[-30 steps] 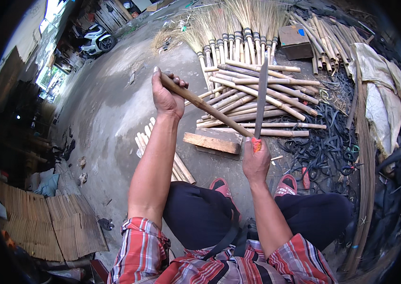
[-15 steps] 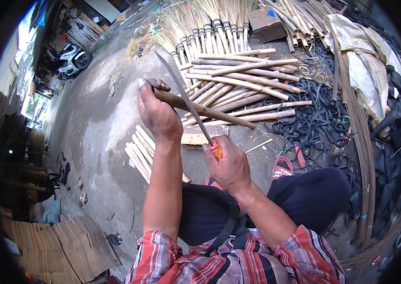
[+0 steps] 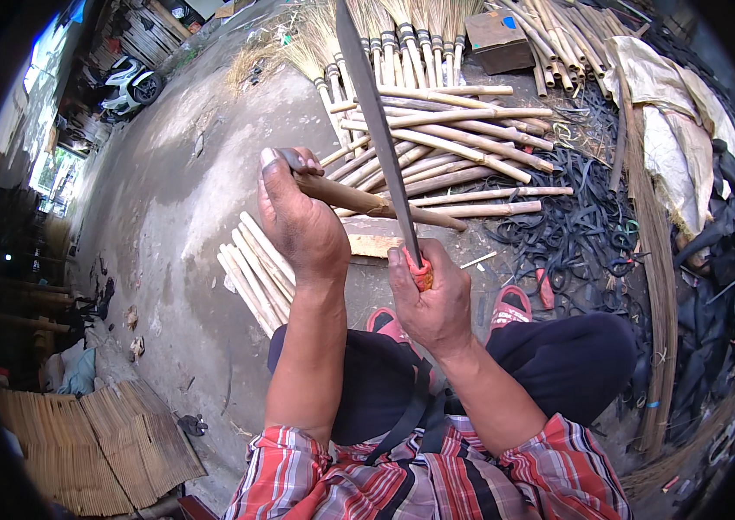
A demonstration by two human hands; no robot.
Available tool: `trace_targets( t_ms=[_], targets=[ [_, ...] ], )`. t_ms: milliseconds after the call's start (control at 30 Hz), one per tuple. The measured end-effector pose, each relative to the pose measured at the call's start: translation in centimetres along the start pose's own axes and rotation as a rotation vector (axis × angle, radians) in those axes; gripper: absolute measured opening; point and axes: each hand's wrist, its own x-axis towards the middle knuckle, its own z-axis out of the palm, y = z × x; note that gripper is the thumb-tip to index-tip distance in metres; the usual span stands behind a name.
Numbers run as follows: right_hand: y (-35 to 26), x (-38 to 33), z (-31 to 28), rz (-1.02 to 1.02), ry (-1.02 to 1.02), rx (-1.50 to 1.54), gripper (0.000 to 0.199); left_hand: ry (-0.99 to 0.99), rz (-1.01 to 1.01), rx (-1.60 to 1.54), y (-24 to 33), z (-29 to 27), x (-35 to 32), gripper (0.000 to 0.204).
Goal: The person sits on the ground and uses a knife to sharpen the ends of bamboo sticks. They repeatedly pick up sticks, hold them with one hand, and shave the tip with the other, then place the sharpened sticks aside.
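My left hand (image 3: 305, 217) is wrapped round one end of a brown bamboo stick (image 3: 350, 197), which points away to the right, its far end over the ground near a wooden block (image 3: 373, 246). In my right hand (image 3: 433, 299) I grip a long machete by its red-orange wrapped handle (image 3: 420, 270). The dark machete blade (image 3: 376, 121) stands up and away, crossing in front of the stick in this view. Whether the blade touches the stick, I cannot tell. Dark smudges cover the fingertips of my left hand.
Beyond my hands lies a pile of bamboo sticks (image 3: 471, 147), with straw brooms (image 3: 402, 43) behind it. More pale sticks (image 3: 254, 273) lie left of my knees. At right are black rubber strips (image 3: 588, 208), a cardboard box (image 3: 497, 42) and a white sack (image 3: 671, 147).
The machete blade has swung from slanting left to more upright. Both hands have shifted slightly right in the picture, the left still round the stick.
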Motion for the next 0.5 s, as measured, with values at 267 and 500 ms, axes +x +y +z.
trace_targets(
  t_ms=[267, 500],
  targets=[
    [2.1, 0.5, 0.1, 0.205, -0.035, -0.081, 0.032, -0.026, -0.058, -0.066, 0.2, -0.4, -0.1, 0.029],
    [5.4, 0.9, 0.8, 0.393, -0.067, -0.226, 0.033, -0.132, -0.063, -0.196, -0.1, -1.4, 0.9, 0.037]
  ],
)
